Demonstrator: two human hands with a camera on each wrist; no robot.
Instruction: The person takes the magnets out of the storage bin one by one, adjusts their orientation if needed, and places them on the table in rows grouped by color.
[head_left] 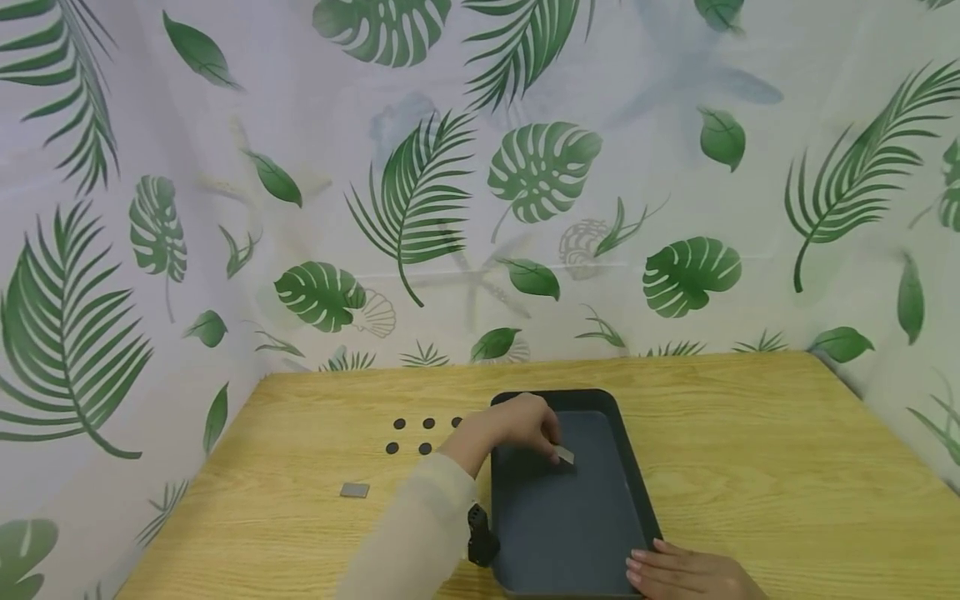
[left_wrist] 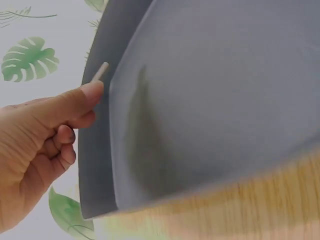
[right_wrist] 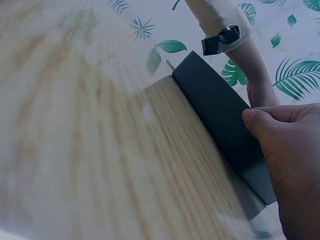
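My left hand (head_left: 521,423) is over the far half of a dark baking tray (head_left: 570,521), pinching a small, thin grey rectangular piece (head_left: 566,455) between thumb and fingers. Edge-on, the same piece (left_wrist: 101,71) sticks out past the thumb tip in the left wrist view, in front of the tray wall (left_wrist: 97,150). At the near right corner, my right hand (head_left: 690,575) holds the tray's rim. Its fingers lie over the edge, and in the right wrist view the thumb (right_wrist: 257,122) is against the dark outer wall (right_wrist: 217,115).
Left of the tray, several small black discs (head_left: 429,423) lie in rows on the wooden table (head_left: 750,450); the left arm partly covers them. Nearer me lies another grey rectangular piece (head_left: 355,490). A leaf-patterned cloth (head_left: 450,208) stands behind the table. The left wrist wears a black device (head_left: 482,537).
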